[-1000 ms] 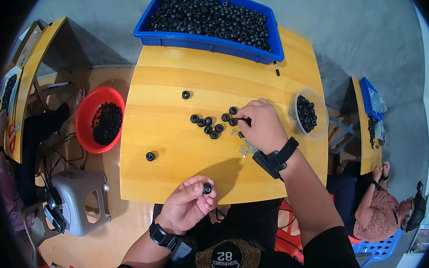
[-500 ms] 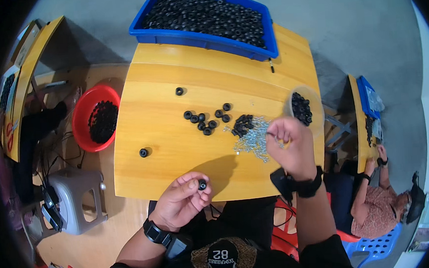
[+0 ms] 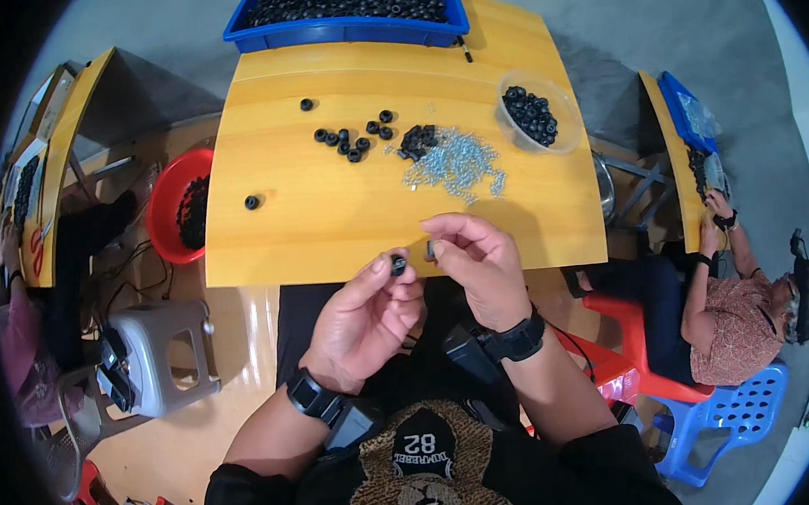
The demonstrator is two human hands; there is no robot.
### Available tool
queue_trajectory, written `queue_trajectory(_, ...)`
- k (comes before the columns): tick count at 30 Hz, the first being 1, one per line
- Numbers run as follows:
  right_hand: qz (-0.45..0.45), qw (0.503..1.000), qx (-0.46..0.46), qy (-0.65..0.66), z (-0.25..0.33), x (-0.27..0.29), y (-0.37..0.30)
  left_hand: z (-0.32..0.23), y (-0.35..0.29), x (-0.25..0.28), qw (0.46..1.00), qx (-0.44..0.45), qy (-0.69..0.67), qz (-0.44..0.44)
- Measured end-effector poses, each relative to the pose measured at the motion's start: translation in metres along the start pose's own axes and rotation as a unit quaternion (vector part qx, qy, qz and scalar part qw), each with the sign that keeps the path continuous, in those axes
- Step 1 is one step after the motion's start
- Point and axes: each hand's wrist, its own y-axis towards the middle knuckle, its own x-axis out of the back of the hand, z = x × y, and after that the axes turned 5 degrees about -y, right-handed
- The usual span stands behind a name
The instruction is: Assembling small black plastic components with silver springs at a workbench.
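In front of the table's near edge, my left hand (image 3: 361, 322) pinches a black round ring-shaped piece (image 3: 398, 264) between thumb and fingers. Close on its right, my right hand (image 3: 481, 268) is closed on a small dark block-like piece (image 3: 431, 250), partly covered by the fingertips. The two pieces are a short gap apart. Beyond the hands, a heap of small silver metal parts (image 3: 459, 164) lies against a little pile of black pieces (image 3: 416, 142). More black round pieces (image 3: 344, 147) are scattered to their left. A clear bowl (image 3: 566, 113) of black pieces stands at the right.
A blue tray (image 3: 345, 36) full of black round pieces sits at the far end of the yellow table (image 3: 312, 249). On the floor at left are a red basin (image 3: 157, 212) and a grey stool (image 3: 165, 346). A co-worker (image 3: 733, 325) sits at another table on the right.
My right hand has come from the silver heap back toward my left hand, holding the small dark piece. My left hand keeps the black round piece. The view has shifted.
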Motion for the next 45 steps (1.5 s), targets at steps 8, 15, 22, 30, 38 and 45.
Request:
queue_trajectory(8, 0.054, 0.998, 0.033, -0.007, -0.002, -0.002, -0.023, 0.019, -0.008, 0.003, 0.999, 0.004, 0.021, 0.04)
queue_trajectory(15, 0.071, 0.995, 0.018, -0.068, 0.001, 0.01, -0.034, 0.02, -0.015, 0.008, 0.999, 0.023, 0.008, 0.031)
queue_trajectory(22, 0.069, 0.997, 0.024, -0.035, 0.018, 0.01, -0.046, 0.005, -0.025, 0.021, 0.995, 0.013, 0.099, 0.009)
queue_trajectory(30, 0.069, 0.995, 0.054, -0.045, 0.006, -0.001, -0.054, 0.004, -0.029, 0.022, 0.99, 0.021, 0.14, -0.023)
queue_trajectory(38, 0.038, 0.985, 0.115, -0.123, 0.002, -0.006, -0.055, 0.002, -0.031, 0.021, 0.989, 0.01, 0.141, -0.034)
queue_trajectory(45, 0.031, 0.966, 0.167, -0.196, 0.008, -0.013, -0.053, -0.001, -0.029, 0.024, 0.99, 0.005, 0.136, -0.035)
